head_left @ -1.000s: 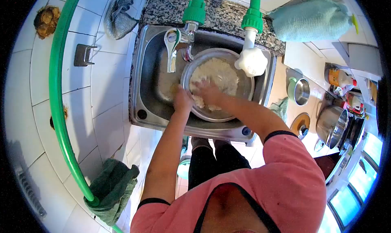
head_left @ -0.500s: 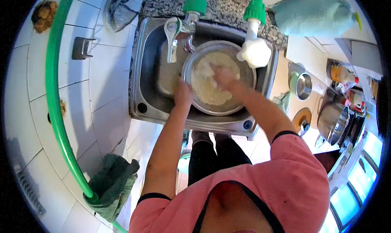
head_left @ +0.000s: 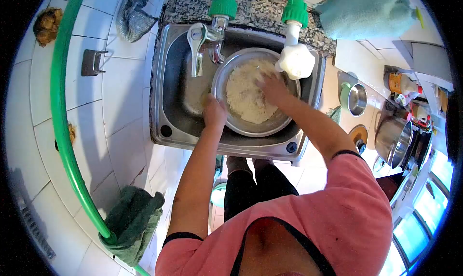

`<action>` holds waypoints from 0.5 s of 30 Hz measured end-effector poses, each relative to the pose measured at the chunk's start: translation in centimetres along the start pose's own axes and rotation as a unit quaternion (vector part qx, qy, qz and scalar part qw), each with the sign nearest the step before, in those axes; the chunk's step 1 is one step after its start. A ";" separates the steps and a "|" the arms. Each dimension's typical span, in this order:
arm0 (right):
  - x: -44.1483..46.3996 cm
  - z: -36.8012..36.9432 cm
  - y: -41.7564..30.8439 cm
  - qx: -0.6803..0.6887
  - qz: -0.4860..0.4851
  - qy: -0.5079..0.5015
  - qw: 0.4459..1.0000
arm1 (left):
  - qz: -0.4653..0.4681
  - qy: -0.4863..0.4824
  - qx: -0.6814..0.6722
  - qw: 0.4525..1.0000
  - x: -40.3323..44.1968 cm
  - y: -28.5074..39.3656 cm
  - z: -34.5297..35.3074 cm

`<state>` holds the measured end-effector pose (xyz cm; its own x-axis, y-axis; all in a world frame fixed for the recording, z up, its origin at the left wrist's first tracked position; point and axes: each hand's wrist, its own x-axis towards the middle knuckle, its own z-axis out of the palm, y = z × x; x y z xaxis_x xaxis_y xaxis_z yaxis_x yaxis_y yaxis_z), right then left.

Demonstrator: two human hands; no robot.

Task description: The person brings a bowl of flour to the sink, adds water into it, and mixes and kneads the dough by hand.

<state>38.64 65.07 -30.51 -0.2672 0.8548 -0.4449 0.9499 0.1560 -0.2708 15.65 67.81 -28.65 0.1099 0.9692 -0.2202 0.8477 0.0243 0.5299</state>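
A round metal bowl (head_left: pixel 221 83) sits in the steel sink (head_left: pixel 181 117), holding a pale, grainy or floury mass (head_left: pixel 246 95); I cannot tell exactly what it is. My left hand (head_left: pixel 214 113) grips the near left side of the bowl's rim, thumb up. Inside the bowl, on the right of the pale mass, my right hand (head_left: pixel 275 89) has its fingers stretched out and slightly spread. Its fingertips are a little blurred and touch the mass.
A chrome tap (head_left: pixel 218 47) and a white fitting (head_left: pixel 295 61) on a green pipe overhang the sink. A green pipe (head_left: pixel 59 83) runs down the left, with a dark cloth (head_left: pixel 132 213) over it. Pots (head_left: pixel 393 136) stand at right.
My right hand has shifted slightly right within the bowl, and its fingers have spread. The pale mass has been pushed into a different shape. My left hand stays on the rim.
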 end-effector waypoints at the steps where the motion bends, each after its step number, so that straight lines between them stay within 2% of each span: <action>1: -1.6 0.4 -0.3 -0.048 0.074 -0.053 0.995 | -0.008 -0.012 -0.010 1.000 0.2 0.0 0.0; 3: -4.3 -2.2 -4.6 0.060 0.082 -0.219 0.971 | -0.020 -0.028 -0.020 0.999 -0.3 0.0 -0.2; 5: -2.4 3.5 -7.2 0.086 -0.029 -0.129 0.987 | -0.073 -0.065 -0.002 0.995 0.2 0.6 -0.8; 6: -1.1 2.7 -7.8 0.085 -0.031 -0.124 0.988 | -0.070 -0.060 0.000 0.996 0.0 0.1 -0.6; 8: 2.3 -0.2 -7.2 -0.045 -0.141 -0.031 0.989 | 0.032 0.011 0.041 0.999 0.1 -1.0 0.2; 9: 3.7 -0.5 -5.5 -0.043 -0.141 -0.026 0.989 | 0.034 0.013 0.044 0.998 0.4 -0.6 -0.1; 11: 3.7 -0.1 -1.2 0.054 -0.040 0.085 0.994 | -0.067 -0.089 0.017 0.994 -0.2 0.5 -1.2; 13: -0.2 -0.2 0.0 -0.059 0.049 0.042 0.996 | -0.051 -0.072 0.005 0.996 -0.2 0.4 -0.8; 14: -2.1 -0.7 -1.5 -0.062 0.052 -0.054 0.995 | -0.040 -0.052 -0.004 0.998 -0.1 0.3 -0.6; 15: -3.2 0.9 -3.2 -0.032 0.032 -0.077 0.996 | -0.040 -0.050 -0.008 0.998 -0.1 0.3 -0.4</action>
<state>36.33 61.40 -28.95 -0.2224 0.7785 -0.5869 0.9730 0.1388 -0.1846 15.65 67.84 -28.18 0.0940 0.9349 -0.3421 0.8473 0.1053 0.5206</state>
